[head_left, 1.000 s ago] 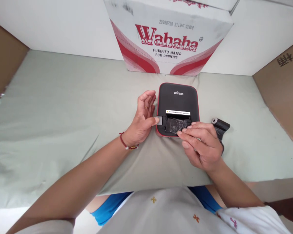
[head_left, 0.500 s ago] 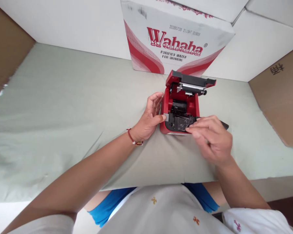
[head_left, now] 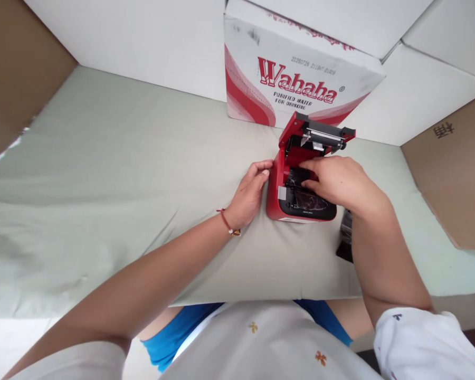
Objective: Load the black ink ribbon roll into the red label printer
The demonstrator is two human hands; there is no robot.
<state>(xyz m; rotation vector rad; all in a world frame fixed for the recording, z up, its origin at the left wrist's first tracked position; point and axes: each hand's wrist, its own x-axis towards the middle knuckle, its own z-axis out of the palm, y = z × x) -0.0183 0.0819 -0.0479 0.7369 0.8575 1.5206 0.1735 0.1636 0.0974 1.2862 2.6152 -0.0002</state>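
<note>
A small red label printer (head_left: 272, 198) stands on the cloth with its lid (head_left: 296, 126) raised. Inside lies a roll of dark, shiny film (head_left: 296, 176), and a loose dark piece of that film (head_left: 311, 200) lies over the black front edge. My right hand (head_left: 340, 179) reaches into the compartment from the right, thumb and forefinger bent around the roll; its other fingers are hidden. Against the printer's left wall rests my left hand (head_left: 251, 192), fingers extended and thumb beside them, gripping nothing. A grey tab (head_left: 282, 193) shows at the front left corner.
A white and red Wahaha water carton (head_left: 301, 79) stands behind the printer. Brown cardboard (head_left: 451, 179) borders the right side, more cardboard (head_left: 24, 68) the left. A black object (head_left: 345, 237) lies partly hidden by my right forearm. Green-grey cloth (head_left: 122, 158) covers the table.
My right hand has left the film at the front edge and moved up into the compartment. My left thumb has come off the grey tab. The view has shifted slightly.
</note>
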